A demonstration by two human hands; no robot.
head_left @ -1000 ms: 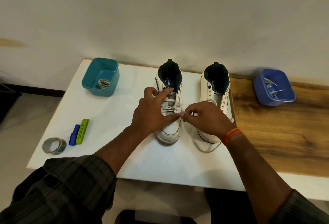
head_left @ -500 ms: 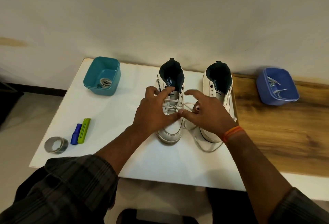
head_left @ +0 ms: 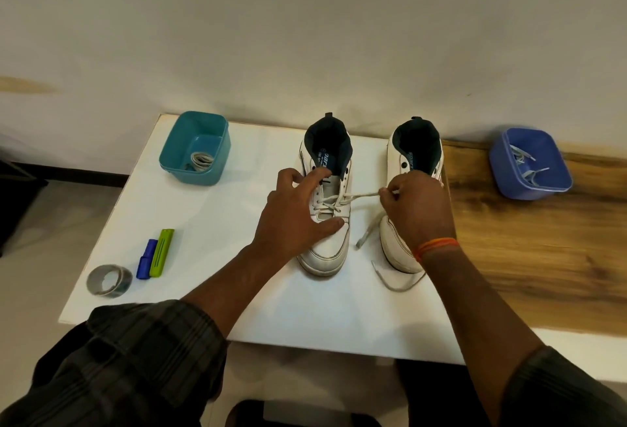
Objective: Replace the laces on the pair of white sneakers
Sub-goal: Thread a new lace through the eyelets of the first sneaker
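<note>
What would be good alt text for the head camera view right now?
A person's right hand pinches a white lace and pulls it sideways out of the left sneaker, which the left hand steadies on a white table. The right sneaker stands beside it, between a teal bin and a blue bin.

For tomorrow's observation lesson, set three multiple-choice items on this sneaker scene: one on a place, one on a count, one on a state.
1. Where is the teal tub?
A. far left of the white board
B. on the wooden top
C. between the sneakers

2. How many tubs are in view?
A. one
B. two
C. four

3. What is the right hand doing?
A. resting flat
B. holding tape
C. pinching a lace

Answers:
1 A, it sits at the board's far left corner.
2 B, the teal one and a blue tub.
3 C, the lace runs taut from the left sneaker to its fingers.
</note>
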